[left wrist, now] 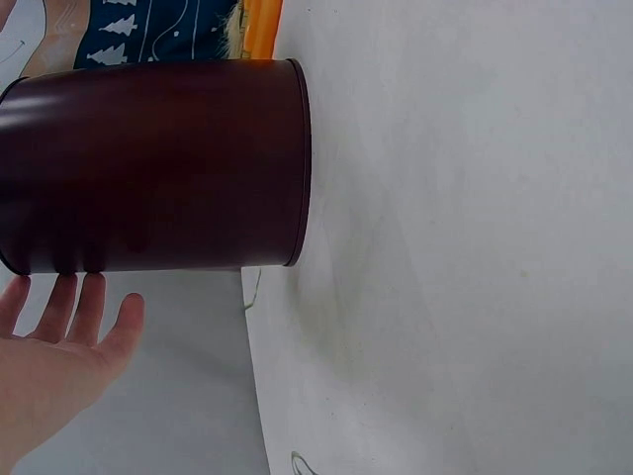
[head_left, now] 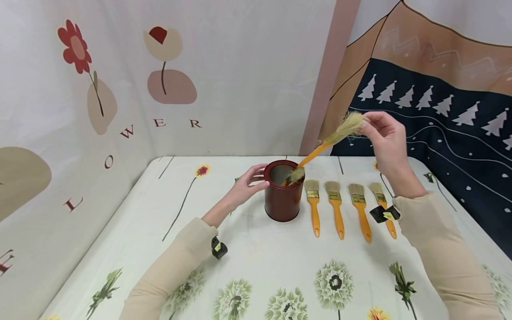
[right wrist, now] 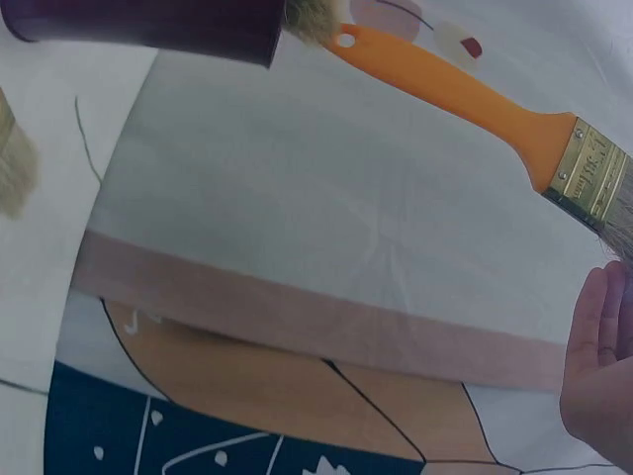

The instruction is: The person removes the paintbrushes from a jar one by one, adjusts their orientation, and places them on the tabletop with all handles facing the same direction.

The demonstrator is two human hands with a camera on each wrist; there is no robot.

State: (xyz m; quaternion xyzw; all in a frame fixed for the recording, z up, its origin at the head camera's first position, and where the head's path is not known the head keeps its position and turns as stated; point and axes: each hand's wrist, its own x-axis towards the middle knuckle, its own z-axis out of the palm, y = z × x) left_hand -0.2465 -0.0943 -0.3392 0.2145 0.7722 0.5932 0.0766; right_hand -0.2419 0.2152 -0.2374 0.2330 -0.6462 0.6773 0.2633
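Your worktop (head_left: 256, 266), spread with a pale cloth printed with dandelions and stems, fills the lower view from the head camera, with printed fabric backdrops standing behind it at 10 and 2 o'clock. At the centre stands a dark red tin (head_left: 283, 192), upright and open at the top; a brush's bristles (head_left: 296, 174) show inside it at the 3 o'clock side of the rim. Your left hand (head_left: 247, 186) rests at the tin's 9 o'clock side, fingers (left wrist: 87, 302) straight and relaxed, the tips touching the rim, nothing gripped. Just right of the tin, at 3 o'clock, four paintbrushes (head_left: 350, 209) with orange handles lie side by side on the cloth, bristles pointing to 12 o'clock, near one another but apart. Your right hand (head_left: 385, 138) is raised above the row at 1 o'clock, pinching the bristle end of a fifth paintbrush (head_left: 334, 138); its orange handle (right wrist: 445, 84) slants down toward 8 o'clock, the end of it at the tin's mouth. From the right wrist camera, that handle's tip lies close by the tin's rim beside the bristles of the brush inside. A small black clip with a yellow mark sits at each of your beige sleeves.
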